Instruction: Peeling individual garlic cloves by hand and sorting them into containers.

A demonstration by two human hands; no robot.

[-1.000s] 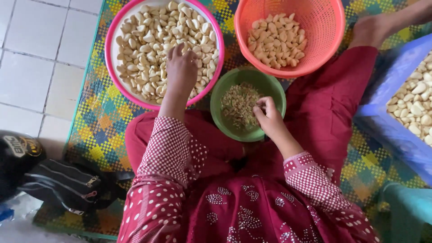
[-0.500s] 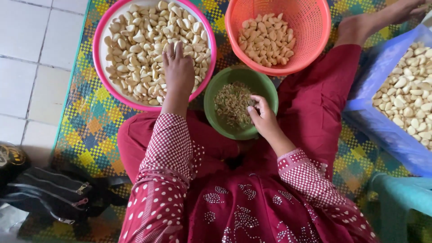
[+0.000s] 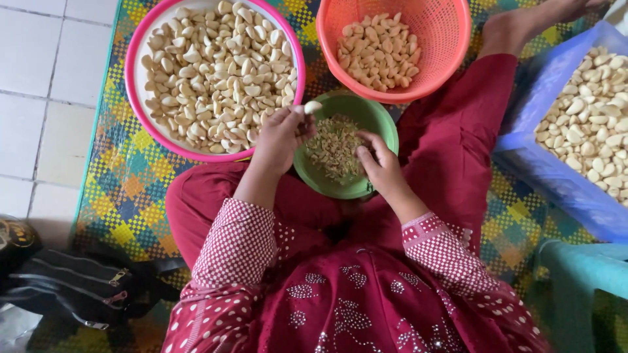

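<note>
One garlic clove (image 3: 313,106) sits pinched in my left hand (image 3: 280,138) grip, over the green bowl (image 3: 383,124)'s near-left rim, long axis pointing toward my right hand (image 3: 381,167), curled loosely over the peelings, holding nothing I can see.

Green bowl (image 3: 376,124) hemmed in: pink basin (image 3: 134,98) left, orange basket (image 3: 451,59) ahead, blue crate (image 3: 543,163) right

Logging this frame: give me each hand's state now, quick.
Left hand: closed on a garlic clove, pinched at the fingertips beside the green bowl.
Right hand: fingers curled over the green bowl; whether it holds anything cannot be told.
</note>
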